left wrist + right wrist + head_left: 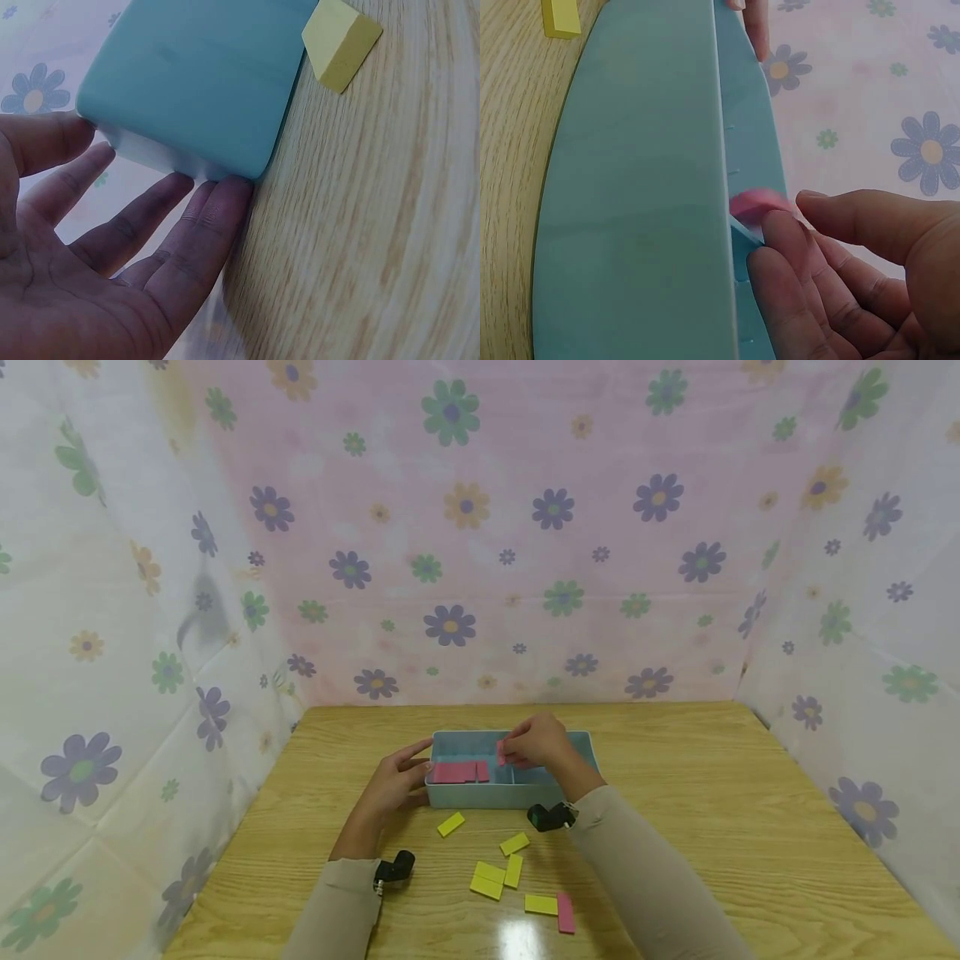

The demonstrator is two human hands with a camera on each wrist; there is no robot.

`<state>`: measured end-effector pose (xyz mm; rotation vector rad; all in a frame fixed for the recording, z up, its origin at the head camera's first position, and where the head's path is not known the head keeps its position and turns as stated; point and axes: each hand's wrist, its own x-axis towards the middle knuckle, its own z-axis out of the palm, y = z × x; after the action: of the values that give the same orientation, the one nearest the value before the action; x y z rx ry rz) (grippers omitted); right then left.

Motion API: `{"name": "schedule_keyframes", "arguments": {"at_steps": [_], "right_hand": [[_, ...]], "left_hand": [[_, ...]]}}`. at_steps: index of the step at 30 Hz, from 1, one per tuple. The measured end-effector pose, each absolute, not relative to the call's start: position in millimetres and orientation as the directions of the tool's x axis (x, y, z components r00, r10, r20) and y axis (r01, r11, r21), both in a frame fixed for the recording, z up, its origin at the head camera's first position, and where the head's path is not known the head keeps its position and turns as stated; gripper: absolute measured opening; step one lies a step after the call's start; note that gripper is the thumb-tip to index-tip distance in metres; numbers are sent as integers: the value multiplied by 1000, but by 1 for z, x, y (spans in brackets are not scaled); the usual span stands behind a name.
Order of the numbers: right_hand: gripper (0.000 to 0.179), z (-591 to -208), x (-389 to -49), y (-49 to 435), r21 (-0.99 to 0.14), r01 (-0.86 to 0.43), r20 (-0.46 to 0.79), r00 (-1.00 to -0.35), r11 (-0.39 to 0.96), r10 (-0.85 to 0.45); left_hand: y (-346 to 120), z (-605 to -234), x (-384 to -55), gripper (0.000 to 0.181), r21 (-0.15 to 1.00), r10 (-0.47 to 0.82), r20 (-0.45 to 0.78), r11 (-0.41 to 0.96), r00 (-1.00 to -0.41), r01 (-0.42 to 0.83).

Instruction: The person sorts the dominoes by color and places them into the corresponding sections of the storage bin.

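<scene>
Pink flowered cloth (510, 468) is backing the wood-grained table (690, 777) in the head view. Left wrist: your spread left hand (105, 292) is touching the blue box (195, 82). Right wrist: your right hand (855, 292) is pinching a pink block (754, 201) at the box's open top.

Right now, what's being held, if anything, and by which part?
A pink block, pinched by the right hand at the side nearest its palm; the left hand touches the blue box.

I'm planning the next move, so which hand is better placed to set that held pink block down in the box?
Probably the right hand: it pinches the pink block over the light blue divided box. The left hand rests against the box's left end, holds no block, and seems better suited to steadying.
</scene>
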<state>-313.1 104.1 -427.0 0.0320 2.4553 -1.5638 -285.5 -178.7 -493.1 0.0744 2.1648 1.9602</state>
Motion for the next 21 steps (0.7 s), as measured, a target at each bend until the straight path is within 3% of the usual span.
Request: {"name": "schedule_keyframes", "arguments": {"at_steps": [15, 21], "right_hand": [[21, -424, -310, 101, -894, 143, -199, -976, 424, -91], [39, -413, -307, 91, -909, 127, -202, -967, 397, -154]], "left_hand": [[-177, -494, -286, 51, 985, 156, -133, 130, -979, -113], [-178, -495, -287, 51, 986, 158, -134, 124, -978, -115]]}}
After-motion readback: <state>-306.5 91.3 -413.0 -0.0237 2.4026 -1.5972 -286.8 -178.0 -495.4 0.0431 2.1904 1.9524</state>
